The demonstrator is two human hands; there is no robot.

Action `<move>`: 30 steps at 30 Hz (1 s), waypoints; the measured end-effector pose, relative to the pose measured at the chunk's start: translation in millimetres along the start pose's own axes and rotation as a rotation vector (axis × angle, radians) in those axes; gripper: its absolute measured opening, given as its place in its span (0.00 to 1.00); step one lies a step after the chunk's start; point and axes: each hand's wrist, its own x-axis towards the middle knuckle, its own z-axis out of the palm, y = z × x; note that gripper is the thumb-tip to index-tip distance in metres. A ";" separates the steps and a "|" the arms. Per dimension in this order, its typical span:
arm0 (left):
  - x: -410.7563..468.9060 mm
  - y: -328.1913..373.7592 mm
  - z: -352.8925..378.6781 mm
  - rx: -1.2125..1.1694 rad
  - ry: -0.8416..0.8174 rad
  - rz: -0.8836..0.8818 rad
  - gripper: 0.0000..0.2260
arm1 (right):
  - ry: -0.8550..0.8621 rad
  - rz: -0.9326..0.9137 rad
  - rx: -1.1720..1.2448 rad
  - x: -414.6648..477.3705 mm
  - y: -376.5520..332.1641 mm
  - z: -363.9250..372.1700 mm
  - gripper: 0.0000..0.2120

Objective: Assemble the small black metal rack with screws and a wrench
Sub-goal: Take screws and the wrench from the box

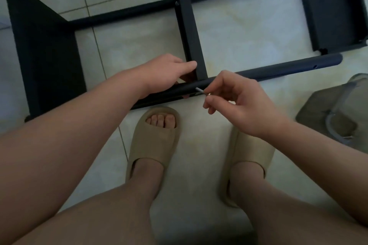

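Black metal rack [187, 26] of round tubes and flat crossbars lies on the pale tiled floor [239, 32] across the upper half of the frame. At centre the left hand [165, 73] curls round the joint of crossbar and near tube, while the right hand [239, 101] pinches a thin silver wrench [199, 90] touching that tube.

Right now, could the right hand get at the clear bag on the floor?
Probably yes. The bag lies on the floor just right of the right hand, with nothing between them. But that hand pinches the wrench, so it is not free to grasp.
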 end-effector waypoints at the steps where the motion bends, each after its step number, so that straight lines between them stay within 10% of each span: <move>1: -0.6 0.3 1.4 -0.015 -0.036 0.009 0.18 | 0.004 -0.014 -0.026 -1.2 2.0 -0.2 0.04; 30: -2.4 4.8 9.5 0.101 0.009 0.085 0.15 | 0.084 -0.171 -0.293 -2.0 14.2 7.6 0.02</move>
